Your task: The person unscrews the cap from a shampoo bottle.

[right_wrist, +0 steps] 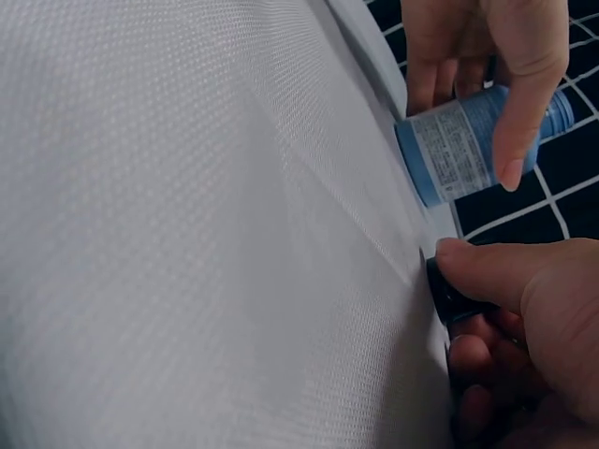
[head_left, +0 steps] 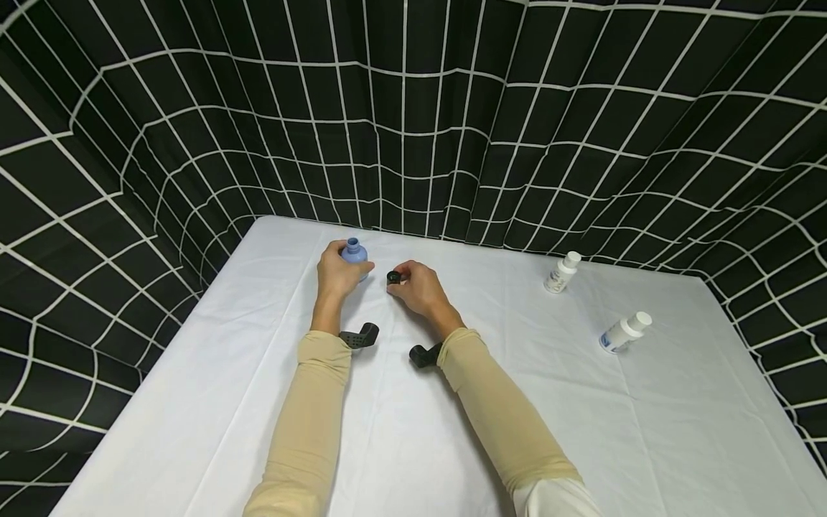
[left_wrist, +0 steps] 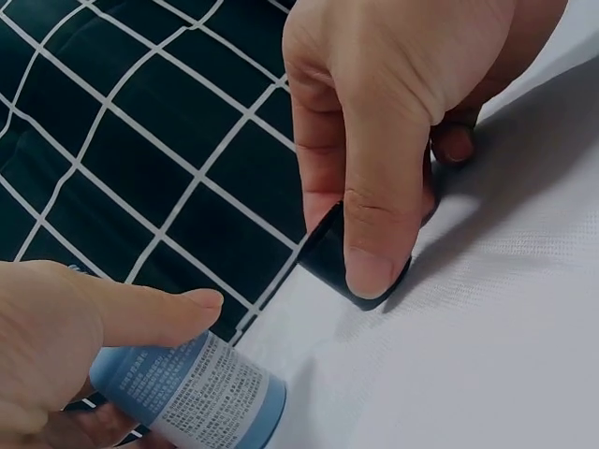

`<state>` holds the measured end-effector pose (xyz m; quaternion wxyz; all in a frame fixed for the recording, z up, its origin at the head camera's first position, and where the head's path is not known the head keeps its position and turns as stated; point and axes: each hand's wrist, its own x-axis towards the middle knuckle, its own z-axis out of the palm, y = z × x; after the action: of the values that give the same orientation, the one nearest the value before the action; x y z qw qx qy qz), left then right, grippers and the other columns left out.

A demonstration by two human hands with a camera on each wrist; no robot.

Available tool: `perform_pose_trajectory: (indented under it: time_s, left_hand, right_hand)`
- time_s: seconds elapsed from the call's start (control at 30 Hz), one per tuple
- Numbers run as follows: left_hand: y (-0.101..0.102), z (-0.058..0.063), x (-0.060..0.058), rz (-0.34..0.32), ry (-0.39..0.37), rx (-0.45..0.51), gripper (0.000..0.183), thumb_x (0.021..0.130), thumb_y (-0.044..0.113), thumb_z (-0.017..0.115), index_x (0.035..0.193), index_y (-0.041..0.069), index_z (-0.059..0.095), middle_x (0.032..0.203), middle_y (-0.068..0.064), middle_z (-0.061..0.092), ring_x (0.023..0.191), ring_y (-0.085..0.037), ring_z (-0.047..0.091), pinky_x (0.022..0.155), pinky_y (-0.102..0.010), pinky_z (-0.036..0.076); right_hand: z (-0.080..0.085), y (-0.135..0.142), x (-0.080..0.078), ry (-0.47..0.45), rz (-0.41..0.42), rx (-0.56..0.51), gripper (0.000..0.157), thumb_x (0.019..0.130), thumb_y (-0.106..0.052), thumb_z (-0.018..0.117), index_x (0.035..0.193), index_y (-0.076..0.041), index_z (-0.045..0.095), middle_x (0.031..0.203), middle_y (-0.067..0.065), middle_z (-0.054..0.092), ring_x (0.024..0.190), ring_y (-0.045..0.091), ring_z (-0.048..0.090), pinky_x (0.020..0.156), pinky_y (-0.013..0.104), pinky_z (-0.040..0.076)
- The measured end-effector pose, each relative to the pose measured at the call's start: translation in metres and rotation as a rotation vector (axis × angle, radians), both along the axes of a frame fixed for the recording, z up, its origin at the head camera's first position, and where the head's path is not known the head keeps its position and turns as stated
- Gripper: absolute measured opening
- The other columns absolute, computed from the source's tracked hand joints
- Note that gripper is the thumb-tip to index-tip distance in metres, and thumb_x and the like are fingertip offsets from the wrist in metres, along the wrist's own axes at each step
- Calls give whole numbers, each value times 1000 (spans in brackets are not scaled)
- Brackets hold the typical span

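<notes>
1. Your right hand (right_wrist: 562, 309) pinches the black cap (right_wrist: 443, 295) by the white cloth (right_wrist: 206, 206).
2. Your left hand (right_wrist: 505, 56) holds the blue bottle (right_wrist: 454, 150), thumb (right_wrist: 513, 154) across its side, neck (right_wrist: 558, 114) pointing away from the cloth.
3. The label (right_wrist: 447, 154) is too small for you to read.
4. Beyond the bottle hangs a dark curtain (right_wrist: 510, 220) with white lines.

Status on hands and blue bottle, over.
Left hand grips blue bottle, uncapped. Right hand pinches black cap. Two white bottles off right, out of the way.

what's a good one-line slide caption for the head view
Left hand grips an uncapped blue bottle while the right hand pinches a black cap; two white bottles stand to the right.
</notes>
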<state>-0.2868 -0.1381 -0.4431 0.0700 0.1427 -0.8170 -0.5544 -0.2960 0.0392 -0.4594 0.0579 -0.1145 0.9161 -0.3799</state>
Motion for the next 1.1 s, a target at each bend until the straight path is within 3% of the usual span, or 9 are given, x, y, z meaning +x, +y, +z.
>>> perform_pose_trajectory:
  time_s: [0.23, 0.47, 0.67, 0.77, 0.9, 1.1]
  left_hand:
    - [3, 7, 0, -9, 34, 8, 82, 78, 18, 85, 149, 7, 44, 148, -17, 53, 136, -35, 51, 116, -46, 42]
    - [8, 32, 9, 35, 98, -35, 86, 78, 20, 87, 151, 9, 42, 153, -18, 43, 143, -36, 42, 120, -44, 37]
    - [24, 49, 17, 40, 135, -120, 88, 79, 19, 87, 154, 11, 39, 160, -17, 29, 150, -35, 24, 120, -48, 36]
    - [35, 52, 19, 39, 191, -151, 88, 79, 17, 88, 153, 11, 40, 161, -14, 27, 152, -33, 19, 120, -47, 37]
    - [51, 52, 19, 14, 267, -192, 86, 79, 17, 88, 151, 10, 43, 158, -16, 31, 150, -35, 23, 119, -48, 37]
    - [79, 46, 18, -75, 301, -243, 84, 79, 21, 88, 150, 10, 43, 155, -16, 36, 147, -36, 28, 122, -48, 32]
  right_hand:
    - [3, 6, 2, 4, 24, -4, 50, 88, -23, 80, 132, -6, 63, 122, 13, 71, 106, 25, 63, 98, 39, 52]
    - [13, 25, 10, 29, 16, -58, 53, 88, -23, 80, 135, -7, 61, 125, 11, 68, 108, 27, 64, 97, 38, 52]
    - [29, 51, 17, 65, -48, -127, 52, 89, -25, 79, 136, -10, 60, 128, 9, 65, 109, 28, 63, 93, 38, 52]
    - [38, 67, 19, 91, -67, -135, 52, 89, -25, 79, 135, -10, 60, 129, 11, 64, 111, 31, 64, 96, 40, 53]
    - [50, 92, 20, 144, -97, -122, 50, 91, -24, 77, 135, -8, 60, 129, 14, 63, 112, 35, 64, 97, 43, 53]
    - [63, 129, 20, 211, -165, -97, 46, 96, -27, 71, 134, -5, 60, 128, 16, 64, 110, 35, 65, 93, 45, 54]
